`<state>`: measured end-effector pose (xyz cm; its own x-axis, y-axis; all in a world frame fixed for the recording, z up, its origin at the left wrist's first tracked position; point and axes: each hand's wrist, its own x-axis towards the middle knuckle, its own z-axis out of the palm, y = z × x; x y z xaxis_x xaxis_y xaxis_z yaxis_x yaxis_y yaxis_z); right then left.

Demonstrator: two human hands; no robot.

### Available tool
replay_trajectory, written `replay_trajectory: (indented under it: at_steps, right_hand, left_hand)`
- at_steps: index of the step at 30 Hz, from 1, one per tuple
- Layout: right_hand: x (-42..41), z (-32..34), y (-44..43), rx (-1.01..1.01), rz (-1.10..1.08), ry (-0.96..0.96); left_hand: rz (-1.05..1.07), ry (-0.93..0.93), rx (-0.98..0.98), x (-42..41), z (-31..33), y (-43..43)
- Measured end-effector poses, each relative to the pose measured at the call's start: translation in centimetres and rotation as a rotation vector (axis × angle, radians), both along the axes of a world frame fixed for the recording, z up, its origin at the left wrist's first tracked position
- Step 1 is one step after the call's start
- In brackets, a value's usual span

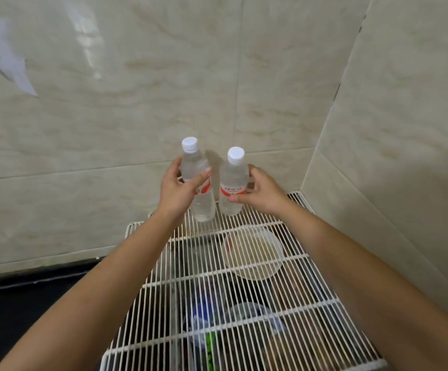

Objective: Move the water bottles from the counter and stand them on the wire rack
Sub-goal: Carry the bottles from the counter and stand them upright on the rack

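Water bottles, two of them, are up at the far edge of the wire rack (311, 277), each one in a hand. Our left hand (177, 188) is wrapped round the left bottle (202, 207) at its label, thumb on the near side and fingers curled across the front. Our right hand (264, 192) grips the right bottle (232, 175) from its right side, thumb pressed on the red label and fingers curled behind. Both bottles are clear, white-capped and close to upright, just beside each other but apart. Their bases sit right at the rack's wires, though we cannot tell whether they rest on them or hang just above.

The rack is white wire and fills the corner where two walls meet. Through it we see a round pale dish (252, 253) below, near the right edge, and something blue (204, 309) lower down, too blurred to name. A dark surface (29, 303) lies to the rack's left. Glossy beige tiles (137, 103) cover the walls, and a sheet of paper (0, 57) hangs at the upper left.
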<state>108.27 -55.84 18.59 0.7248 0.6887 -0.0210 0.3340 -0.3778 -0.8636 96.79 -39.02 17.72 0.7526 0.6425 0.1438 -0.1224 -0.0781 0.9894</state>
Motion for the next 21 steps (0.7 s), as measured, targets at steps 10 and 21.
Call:
replay_trajectory:
  at_steps: [10,21]
  right_hand:
    - [1.3,-2.8,2.0,-0.060,0.002,0.094]
    - [0.8,-7.9,1.9,-0.143,-0.053,0.018]
  left_hand:
    - [-0.006,0.152,0.029,0.0,-3.7,0.9]
    - [-0.079,0.381,0.177,-1.3,-10.5,0.9]
